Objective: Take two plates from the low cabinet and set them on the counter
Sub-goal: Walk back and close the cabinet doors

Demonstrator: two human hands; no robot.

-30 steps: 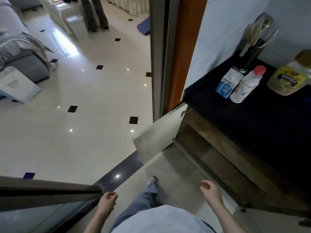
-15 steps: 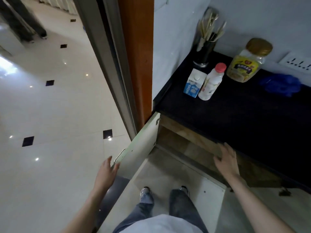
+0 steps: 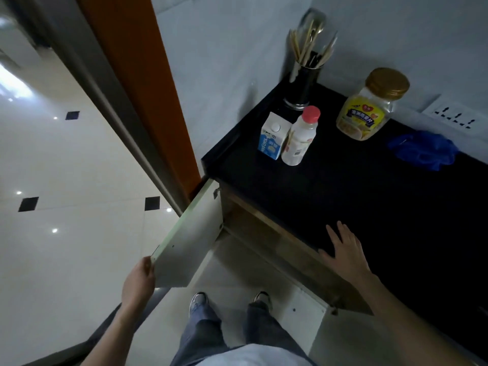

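The low cabinet under the black counter stands open, both white doors swung out. My left hand grips the outer edge of the left door. My right hand lies flat with spread fingers on the counter's front edge, holding nothing. The right door hangs open beside my right leg. The cabinet's inside is dark and mostly hidden under the counter; no plates show.
At the counter's back stand a milk carton, a white bottle with a red cap, a utensil holder, a gold-lidded jar and blue gloves. An orange door frame and glossy tiled floor lie left.
My view has turned toward the cabinet. My left hand moved up and took hold of the left door's edge. My right hand rose from the cabinet's top rail onto the counter edge.
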